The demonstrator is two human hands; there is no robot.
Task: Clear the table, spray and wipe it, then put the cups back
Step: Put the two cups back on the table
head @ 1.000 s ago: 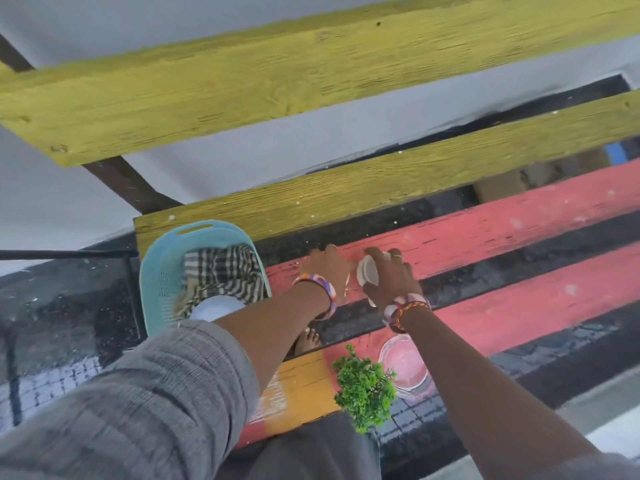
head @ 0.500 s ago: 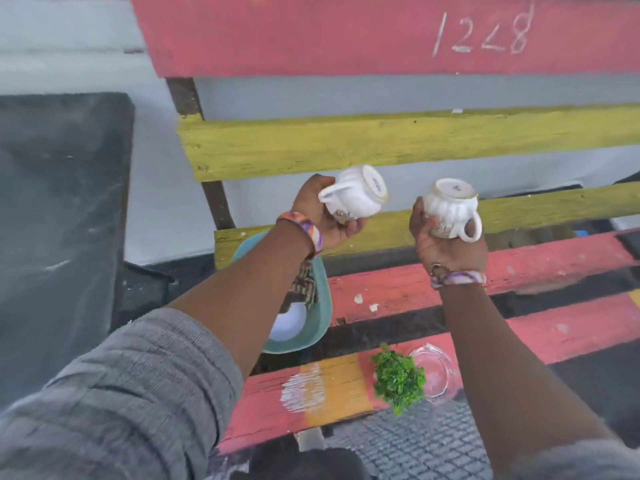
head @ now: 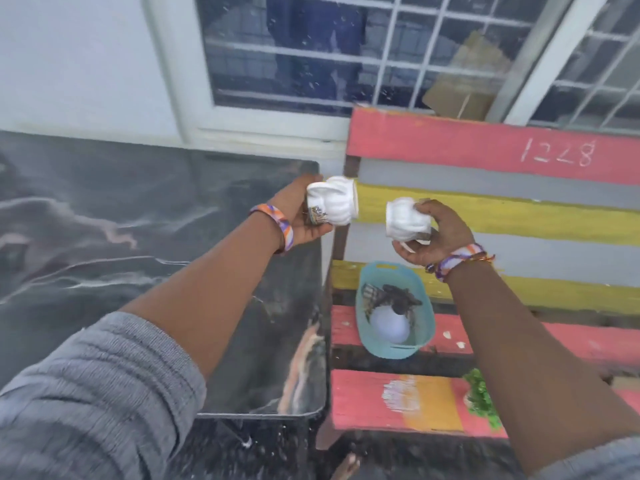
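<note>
Each hand, left hand (head: pixel 298 216) and right hand (head: pixel 440 233), has fingers wrapped around a tipped white cup (head: pixel 334 201); loose fingers could drop one onto the bench (head: pixel 398 400).

Dark marbled table (head: pixel 104 209) at left, glossy top, nothing resting on the visible surface. Just beside it at right, slatted bench (head: pixel 485 147) painted pink and yellow, "1228" chalked on top slat. On its seat: teal basket (head: pixel 429 327) and green plant sprig (head: pixel 481 400).
</note>
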